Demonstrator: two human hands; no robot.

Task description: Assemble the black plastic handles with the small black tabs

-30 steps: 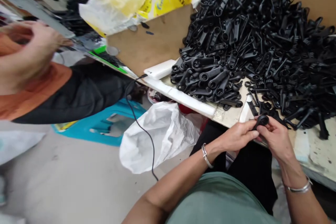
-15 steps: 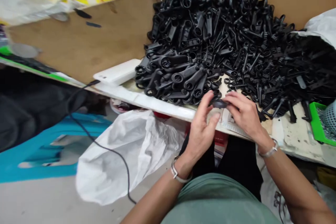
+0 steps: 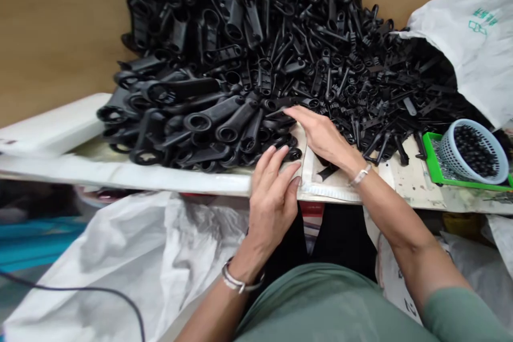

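Note:
A large heap of black plastic handle-like parts covers the table in front of me. My left hand rests at the table's front edge, fingers stretched out and flat, tips touching the nearest parts in the heap. My right hand lies palm down with fingers extended, its tips among the black parts at the heap's near side. Nothing shows in either hand. A single black part lies on the table under my right wrist.
A small blue-grey basket of little black pieces stands on a green tray at the right. A white printed bag lies behind it. A white sack sits below the table edge, with a white box at left.
The view swung right and closer to the heap. Both hands held a small black part together; now they are apart, laid flat at the heap, and the part is no longer between them.

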